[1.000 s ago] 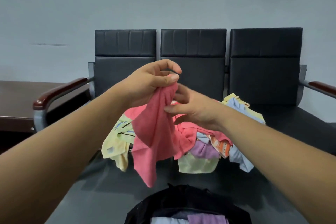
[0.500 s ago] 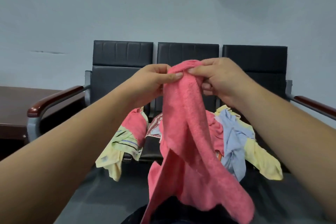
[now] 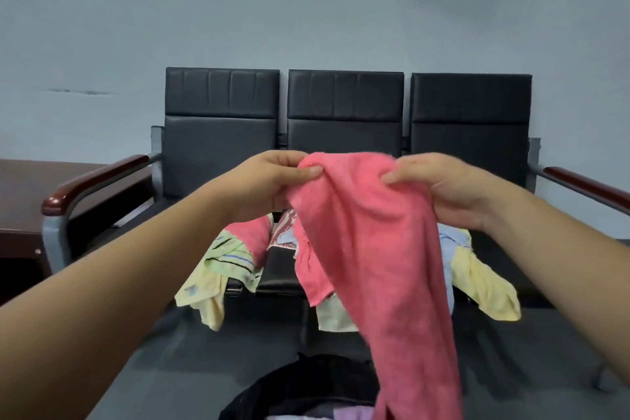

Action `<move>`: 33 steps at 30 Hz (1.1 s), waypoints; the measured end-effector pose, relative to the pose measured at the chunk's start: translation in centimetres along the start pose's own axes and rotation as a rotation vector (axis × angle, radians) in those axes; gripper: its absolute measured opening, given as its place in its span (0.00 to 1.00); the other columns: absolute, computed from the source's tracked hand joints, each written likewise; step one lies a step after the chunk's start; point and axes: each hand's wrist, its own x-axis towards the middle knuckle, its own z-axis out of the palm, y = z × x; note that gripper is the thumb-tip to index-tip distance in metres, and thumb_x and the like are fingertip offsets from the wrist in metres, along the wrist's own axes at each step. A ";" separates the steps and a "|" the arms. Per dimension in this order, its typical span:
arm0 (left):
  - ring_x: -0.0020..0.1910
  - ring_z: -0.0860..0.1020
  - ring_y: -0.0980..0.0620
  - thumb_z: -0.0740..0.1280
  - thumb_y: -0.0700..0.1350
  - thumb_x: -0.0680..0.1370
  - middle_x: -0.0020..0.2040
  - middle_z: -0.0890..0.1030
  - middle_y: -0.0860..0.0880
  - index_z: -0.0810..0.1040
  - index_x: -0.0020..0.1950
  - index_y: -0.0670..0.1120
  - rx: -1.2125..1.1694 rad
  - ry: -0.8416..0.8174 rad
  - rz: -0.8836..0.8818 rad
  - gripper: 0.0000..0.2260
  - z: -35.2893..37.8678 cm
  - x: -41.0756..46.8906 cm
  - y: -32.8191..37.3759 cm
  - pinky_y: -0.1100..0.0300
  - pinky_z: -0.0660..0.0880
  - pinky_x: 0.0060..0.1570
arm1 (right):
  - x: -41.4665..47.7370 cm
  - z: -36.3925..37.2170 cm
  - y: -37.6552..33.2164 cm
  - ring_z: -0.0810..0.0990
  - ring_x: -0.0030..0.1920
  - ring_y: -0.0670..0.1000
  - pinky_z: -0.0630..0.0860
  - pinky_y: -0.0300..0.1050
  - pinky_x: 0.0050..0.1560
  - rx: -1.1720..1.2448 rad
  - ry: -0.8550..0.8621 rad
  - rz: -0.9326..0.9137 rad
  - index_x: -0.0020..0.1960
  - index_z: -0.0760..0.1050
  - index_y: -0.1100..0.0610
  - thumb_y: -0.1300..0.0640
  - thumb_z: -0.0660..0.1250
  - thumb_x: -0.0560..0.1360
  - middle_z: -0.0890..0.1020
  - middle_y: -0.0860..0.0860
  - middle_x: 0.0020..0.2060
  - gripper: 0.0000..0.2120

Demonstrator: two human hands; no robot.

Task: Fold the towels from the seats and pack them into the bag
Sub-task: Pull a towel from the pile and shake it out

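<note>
So there's a row of three black padded seats (image 3: 346, 133) against the wall, with a heap of yellow, blue and patterned towels (image 3: 235, 266) piled on the middle seat, and a black fabric bag (image 3: 306, 385) open on the floor in front of the seats. Held up over that bag is a coral-pink terry towel (image 3: 368, 249), hanging crumpled down to it. The left hand (image 3: 269, 187) pinches its top edge and the right hand (image 3: 443, 187) grips the other end.

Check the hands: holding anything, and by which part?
Both hold the pink towel by its top edge: left hand and right hand pinch it apart.
</note>
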 end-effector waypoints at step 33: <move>0.39 0.75 0.52 0.71 0.50 0.78 0.40 0.78 0.50 0.78 0.49 0.41 1.108 -0.034 -0.203 0.12 -1.1 -1.3 -9.9 0.57 0.72 0.43 | 2.6 -2.7 2.7 0.61 0.23 0.46 0.59 0.38 0.22 -0.148 0.461 -0.163 0.48 0.79 0.65 0.64 0.70 0.78 0.69 0.52 0.27 0.04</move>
